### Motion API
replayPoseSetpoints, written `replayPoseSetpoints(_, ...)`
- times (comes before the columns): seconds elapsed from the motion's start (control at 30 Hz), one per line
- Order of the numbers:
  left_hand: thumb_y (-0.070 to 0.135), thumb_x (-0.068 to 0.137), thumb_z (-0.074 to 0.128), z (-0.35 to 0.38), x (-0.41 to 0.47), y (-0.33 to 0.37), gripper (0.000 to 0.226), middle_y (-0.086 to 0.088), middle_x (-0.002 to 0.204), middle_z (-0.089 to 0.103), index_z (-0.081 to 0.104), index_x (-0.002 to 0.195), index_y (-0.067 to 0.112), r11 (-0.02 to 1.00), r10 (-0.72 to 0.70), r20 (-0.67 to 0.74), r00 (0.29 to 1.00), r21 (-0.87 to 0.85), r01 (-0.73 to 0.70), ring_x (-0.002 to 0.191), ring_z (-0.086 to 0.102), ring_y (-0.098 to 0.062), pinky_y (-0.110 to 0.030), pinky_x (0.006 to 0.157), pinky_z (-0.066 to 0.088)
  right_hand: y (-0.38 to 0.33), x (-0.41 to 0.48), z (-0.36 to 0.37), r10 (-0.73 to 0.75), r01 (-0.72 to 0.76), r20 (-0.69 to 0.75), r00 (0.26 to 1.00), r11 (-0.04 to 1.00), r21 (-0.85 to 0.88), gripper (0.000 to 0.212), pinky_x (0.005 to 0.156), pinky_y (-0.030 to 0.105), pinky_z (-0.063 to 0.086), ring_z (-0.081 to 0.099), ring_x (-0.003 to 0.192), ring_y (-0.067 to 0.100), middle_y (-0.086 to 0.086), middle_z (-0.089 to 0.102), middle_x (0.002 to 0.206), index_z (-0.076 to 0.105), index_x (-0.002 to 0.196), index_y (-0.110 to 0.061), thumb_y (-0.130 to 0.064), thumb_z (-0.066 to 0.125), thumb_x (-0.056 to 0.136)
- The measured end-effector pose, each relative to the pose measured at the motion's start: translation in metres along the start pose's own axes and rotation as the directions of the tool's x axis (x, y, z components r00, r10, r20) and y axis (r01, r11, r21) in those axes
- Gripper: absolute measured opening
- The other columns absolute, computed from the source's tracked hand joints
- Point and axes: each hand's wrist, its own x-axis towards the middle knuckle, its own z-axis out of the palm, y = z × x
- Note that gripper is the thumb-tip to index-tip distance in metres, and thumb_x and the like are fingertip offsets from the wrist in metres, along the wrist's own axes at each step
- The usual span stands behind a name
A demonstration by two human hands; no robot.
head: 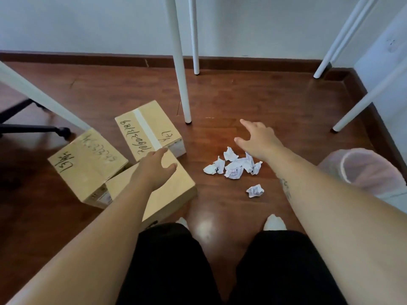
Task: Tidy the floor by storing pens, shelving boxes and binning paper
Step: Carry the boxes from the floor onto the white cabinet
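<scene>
Both hands are stretched out over the floor (253, 95), and neither holds anything. The left hand (157, 167) hovers open, fingers loosely spread, over the nearest of three cardboard boxes (174, 190); whether it touches the lid is hard to tell from this angle. The right hand (258, 140) is open too, fingers extended, just beyond a cluster of crumpled paper balls (234, 165).

The step in hand looks like the start of a pick-up, either a box or the paper. For the paper, the right hand would need to drop onto the cluster, close round a few balls, and carry them to the lined bin (370, 170) at the right.

The balls are white and tightly scrunched; one stray ball (255, 190) lies apart, nearer the person. The two farther boxes (149, 128) (88, 166) are taped and bear handwriting. No pens are in view.
</scene>
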Motion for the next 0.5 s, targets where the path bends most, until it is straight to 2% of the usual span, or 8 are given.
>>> replayPoseSetpoints(0.2, 0.05, 0.09, 0.057, 0.027, 0.001, -0.085, 0.07, -0.007, 0.15, 0.038, 0.03, 0.149, 0.023, 0.971, -0.237, 0.063, 0.969, -0.011, 0.238, 0.137, 0.035, -0.032, -0.047, 0.107, 0.038, -0.04, 0.026, 0.101, -0.069, 0.064, 0.226, 0.972, 0.998, 0.029, 0.066, 0.108, 0.045, 0.032, 0.021, 0.143, 0.031, 0.001, 0.024, 0.158, 0.025, 0.151, -0.036, -0.046, 0.052, 0.092)
replayPoseSetpoints(0.33, 0.048, 0.09, 0.058, 0.047, 0.005, -0.129, 0.07, -0.008, 0.151, 0.037, 0.031, 0.148, 0.02, 0.935, -0.344, 0.069, 0.936, -0.058, 0.348, 0.137, 0.034, -0.031, -0.045, 0.109, 0.036, -0.072, 0.05, 0.167, -0.108, 0.096, 0.342, 0.934, 0.994, 0.05, 0.067, 0.114, 0.042, 0.028, 0.029, 0.141, 0.034, 0.006, 0.028, 0.157, 0.028, 0.151, -0.03, -0.046, 0.053, 0.091)
replayPoseSetpoints(0.4, 0.047, 0.089, 0.059, 0.06, 0.006, -0.147, 0.071, -0.008, 0.151, 0.037, 0.032, 0.148, 0.017, 0.903, -0.416, 0.056, 0.908, -0.092, 0.419, 0.138, 0.034, -0.032, -0.045, 0.11, 0.035, -0.08, 0.057, 0.192, -0.108, 0.091, 0.383, 0.917, 0.994, 0.061, 0.07, 0.114, 0.041, 0.03, 0.031, 0.14, 0.034, 0.008, 0.028, 0.157, 0.027, 0.152, -0.026, -0.045, 0.054, 0.091)
replayPoseSetpoints(0.5, 0.045, 0.086, 0.062, 0.081, 0.011, -0.178, 0.069, -0.011, 0.145, 0.042, 0.039, 0.142, 0.012, 0.814, -0.559, 0.062, 0.827, -0.148, 0.561, 0.133, 0.037, -0.036, -0.043, 0.104, 0.035, -0.088, 0.072, 0.235, -0.075, 0.048, 0.446, 0.892, 0.996, 0.072, 0.07, 0.111, 0.041, 0.033, 0.032, 0.14, 0.033, 0.011, 0.028, 0.156, 0.026, 0.152, -0.017, -0.041, 0.053, 0.092)
